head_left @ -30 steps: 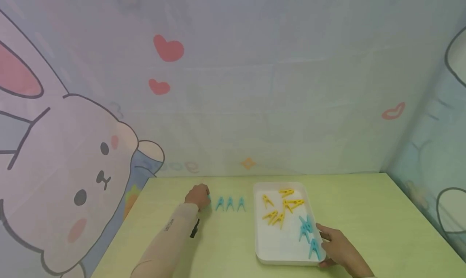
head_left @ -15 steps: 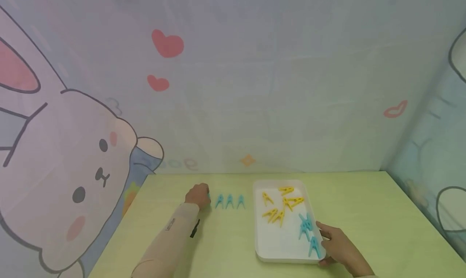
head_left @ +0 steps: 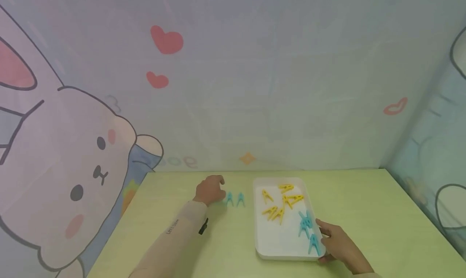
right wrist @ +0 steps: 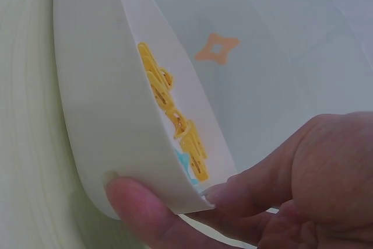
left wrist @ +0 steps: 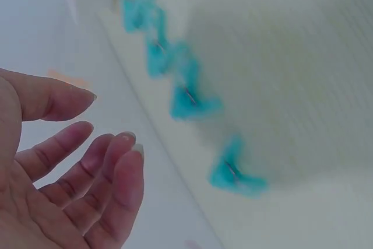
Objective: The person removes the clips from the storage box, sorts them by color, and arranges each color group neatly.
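Note:
In the head view my left hand (head_left: 210, 190) hovers at the left end of a row of teal clothespins (head_left: 240, 199), covering part of it. The left wrist view shows that hand empty, fingers loosely bent and thumb apart, with several teal clothespins (left wrist: 189, 100) lined up on the table beyond, blurred. My right hand (head_left: 338, 243) grips the near right side of a white tray (head_left: 280, 245); up close, thumb and fingers pinch its wall (right wrist: 99, 86). Inside the tray, yellow clothespins (head_left: 278, 215) lie towards the back, and teal clothespins (head_left: 314, 245) lie along the right side.
A pale green tabletop (head_left: 371, 213) runs back to a printed cloth backdrop (head_left: 291, 88) with hearts and a large rabbit (head_left: 87, 160). The tray stands to the right of the teal row.
My left hand has let go of the leftmost teal clothespin and moved right and slightly up, its fingers now spread apart. The right hand stays on the tray. The head view has tilted slightly.

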A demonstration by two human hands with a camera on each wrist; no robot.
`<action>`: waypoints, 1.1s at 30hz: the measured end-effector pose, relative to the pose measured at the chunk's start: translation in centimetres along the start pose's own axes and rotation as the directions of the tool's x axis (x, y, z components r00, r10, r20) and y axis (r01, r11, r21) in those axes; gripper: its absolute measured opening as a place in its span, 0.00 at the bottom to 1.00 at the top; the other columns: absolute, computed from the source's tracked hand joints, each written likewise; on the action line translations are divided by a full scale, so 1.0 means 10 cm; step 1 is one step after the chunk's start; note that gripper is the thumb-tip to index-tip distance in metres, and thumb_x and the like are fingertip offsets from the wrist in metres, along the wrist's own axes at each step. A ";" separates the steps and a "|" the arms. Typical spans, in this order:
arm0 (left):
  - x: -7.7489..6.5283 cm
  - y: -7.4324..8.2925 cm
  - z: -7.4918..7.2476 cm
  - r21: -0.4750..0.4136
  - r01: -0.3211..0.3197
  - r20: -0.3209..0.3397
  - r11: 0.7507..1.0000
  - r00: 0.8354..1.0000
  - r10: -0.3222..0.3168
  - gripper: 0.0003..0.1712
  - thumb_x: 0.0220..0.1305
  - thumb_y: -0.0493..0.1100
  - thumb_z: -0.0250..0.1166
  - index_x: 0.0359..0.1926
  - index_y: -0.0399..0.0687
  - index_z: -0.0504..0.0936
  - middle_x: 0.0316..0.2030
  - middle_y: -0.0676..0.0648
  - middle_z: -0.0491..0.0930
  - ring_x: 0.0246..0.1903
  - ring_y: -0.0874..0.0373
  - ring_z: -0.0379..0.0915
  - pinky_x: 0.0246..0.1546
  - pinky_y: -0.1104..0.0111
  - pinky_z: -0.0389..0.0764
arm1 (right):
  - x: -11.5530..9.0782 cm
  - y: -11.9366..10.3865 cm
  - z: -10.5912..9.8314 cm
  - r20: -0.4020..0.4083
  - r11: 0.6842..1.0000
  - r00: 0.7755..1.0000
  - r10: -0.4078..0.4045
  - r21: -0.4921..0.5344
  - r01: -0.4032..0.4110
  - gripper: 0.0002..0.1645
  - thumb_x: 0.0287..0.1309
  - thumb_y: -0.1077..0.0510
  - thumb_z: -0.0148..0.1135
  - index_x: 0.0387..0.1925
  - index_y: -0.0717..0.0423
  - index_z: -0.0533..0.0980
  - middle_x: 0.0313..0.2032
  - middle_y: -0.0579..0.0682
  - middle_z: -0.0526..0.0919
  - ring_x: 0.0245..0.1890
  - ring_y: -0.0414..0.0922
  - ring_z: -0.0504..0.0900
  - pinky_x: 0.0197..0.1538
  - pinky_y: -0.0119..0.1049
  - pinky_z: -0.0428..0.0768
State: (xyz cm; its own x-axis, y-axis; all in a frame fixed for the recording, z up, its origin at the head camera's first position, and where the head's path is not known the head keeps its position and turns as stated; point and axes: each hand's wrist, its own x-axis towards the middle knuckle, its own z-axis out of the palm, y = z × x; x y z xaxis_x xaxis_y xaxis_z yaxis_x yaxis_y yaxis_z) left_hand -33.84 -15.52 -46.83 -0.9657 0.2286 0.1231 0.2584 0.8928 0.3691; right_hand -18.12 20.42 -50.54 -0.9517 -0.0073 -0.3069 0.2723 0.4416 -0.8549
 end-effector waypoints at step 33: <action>-0.34 2.08 0.93 -0.043 -0.059 0.307 0.997 0.949 0.069 0.14 0.47 0.45 0.67 0.37 0.53 0.77 0.29 0.57 0.75 0.10 0.61 0.69 0.09 0.72 0.69 | -0.02 0.01 0.00 -0.002 0.999 1.000 -0.029 0.044 0.029 0.37 0.51 0.74 0.45 0.65 0.68 0.52 0.59 0.74 0.57 0.26 0.50 0.78 0.25 0.43 0.79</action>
State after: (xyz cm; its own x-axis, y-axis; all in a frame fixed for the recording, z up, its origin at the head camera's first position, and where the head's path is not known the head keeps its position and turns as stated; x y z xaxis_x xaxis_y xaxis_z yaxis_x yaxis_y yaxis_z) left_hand -25.42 5.82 -48.12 -0.9066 0.3980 -0.1403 0.3157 0.8602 0.4004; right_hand -17.94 20.47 -50.52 -0.9594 -0.0180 -0.2815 0.2509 0.4016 -0.8808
